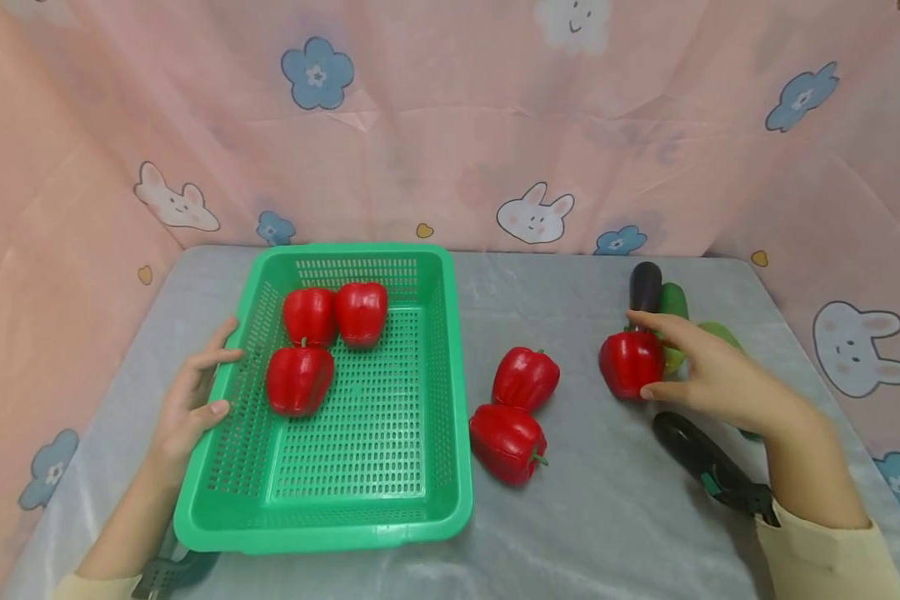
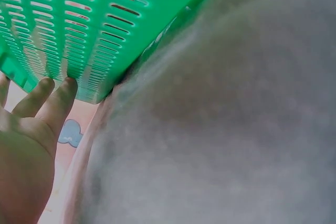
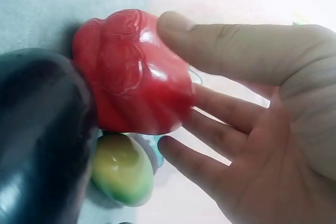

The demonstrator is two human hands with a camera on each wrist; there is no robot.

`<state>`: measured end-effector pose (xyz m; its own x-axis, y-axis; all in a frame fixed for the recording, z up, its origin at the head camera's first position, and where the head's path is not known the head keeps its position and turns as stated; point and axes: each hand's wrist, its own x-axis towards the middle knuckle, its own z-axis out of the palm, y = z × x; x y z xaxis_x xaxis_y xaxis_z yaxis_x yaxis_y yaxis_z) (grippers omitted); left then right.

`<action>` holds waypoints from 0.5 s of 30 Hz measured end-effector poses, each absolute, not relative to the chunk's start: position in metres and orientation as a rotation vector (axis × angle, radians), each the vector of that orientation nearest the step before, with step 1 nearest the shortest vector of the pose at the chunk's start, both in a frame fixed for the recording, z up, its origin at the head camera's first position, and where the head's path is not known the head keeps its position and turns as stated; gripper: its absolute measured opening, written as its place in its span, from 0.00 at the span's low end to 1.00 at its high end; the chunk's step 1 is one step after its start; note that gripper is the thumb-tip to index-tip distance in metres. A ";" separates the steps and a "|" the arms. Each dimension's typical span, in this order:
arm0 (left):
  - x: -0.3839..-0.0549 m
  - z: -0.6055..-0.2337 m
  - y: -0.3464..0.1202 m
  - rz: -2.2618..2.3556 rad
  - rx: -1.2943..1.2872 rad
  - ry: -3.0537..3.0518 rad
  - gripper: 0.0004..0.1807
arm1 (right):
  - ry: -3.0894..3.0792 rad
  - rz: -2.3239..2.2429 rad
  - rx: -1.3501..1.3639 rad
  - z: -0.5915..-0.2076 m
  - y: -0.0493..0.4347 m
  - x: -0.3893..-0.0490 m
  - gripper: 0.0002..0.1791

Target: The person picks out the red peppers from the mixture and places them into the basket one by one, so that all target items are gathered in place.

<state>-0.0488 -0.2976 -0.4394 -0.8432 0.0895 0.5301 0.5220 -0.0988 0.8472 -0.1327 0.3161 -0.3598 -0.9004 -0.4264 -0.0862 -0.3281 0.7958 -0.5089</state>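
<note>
My right hand (image 1: 720, 375) holds a red bell pepper (image 1: 630, 365) at the right of the table, thumb on the near side and fingers round the far side. In the right wrist view the thumb presses the pepper (image 3: 136, 72), with fingers behind it. My left hand (image 1: 180, 404) rests against the left side of a green plastic basket (image 1: 322, 537). Its fingers are extended along the slotted wall in the left wrist view. Three red bell peppers (image 1: 300, 381) lie in the basket's left and back part. Two more red peppers (image 1: 508, 442) lie just right of it.
Near the right hand lie a dark eggplant (image 1: 693, 446) in front, another eggplant (image 1: 646, 286) behind, a green vegetable (image 1: 673, 298) and a light green one (image 1: 720, 335). A pink patterned curtain (image 1: 435, 167) hangs behind the grey-covered table (image 1: 585, 500).
</note>
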 end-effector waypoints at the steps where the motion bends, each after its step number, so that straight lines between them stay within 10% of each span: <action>1: -0.048 -0.439 -0.298 -2.011 -0.668 -1.879 0.32 | 2.784 -0.727 -0.593 -0.360 0.316 -0.133 0.55; 15: -0.050 -0.440 -0.299 -1.999 -0.684 -1.890 0.32 | 2.791 -0.698 -0.644 -0.368 0.316 -0.136 0.54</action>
<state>-0.0499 -0.2987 -0.4400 -0.8393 0.1013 0.5341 0.5276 -0.0849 0.8452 -0.1360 0.3159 -0.3680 -0.8868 -0.4554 -0.0793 -0.3644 0.7943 -0.4861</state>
